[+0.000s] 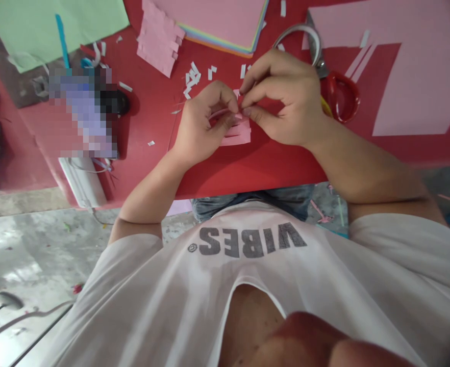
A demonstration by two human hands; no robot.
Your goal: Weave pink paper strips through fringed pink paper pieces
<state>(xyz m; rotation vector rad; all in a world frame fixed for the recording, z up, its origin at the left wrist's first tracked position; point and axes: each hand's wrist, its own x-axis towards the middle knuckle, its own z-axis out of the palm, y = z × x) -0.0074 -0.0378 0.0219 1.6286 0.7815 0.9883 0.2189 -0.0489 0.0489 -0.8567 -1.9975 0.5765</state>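
White shirt [255, 266] behind them, left hand [205, 122] and right hand [290, 102] pinch slit pink paper [241, 135] between their fingertips, where light, even pressure should prevent tearing.

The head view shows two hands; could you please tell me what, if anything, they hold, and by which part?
The left hand pinches the slit pink paper by its upper part; the right hand may share that grip.

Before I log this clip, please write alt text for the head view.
The left hand and right hand pinch slit pink paper over a red table. Scissors lie by the right hand; white scraps and a coloured paper stack lie beyond the hands.
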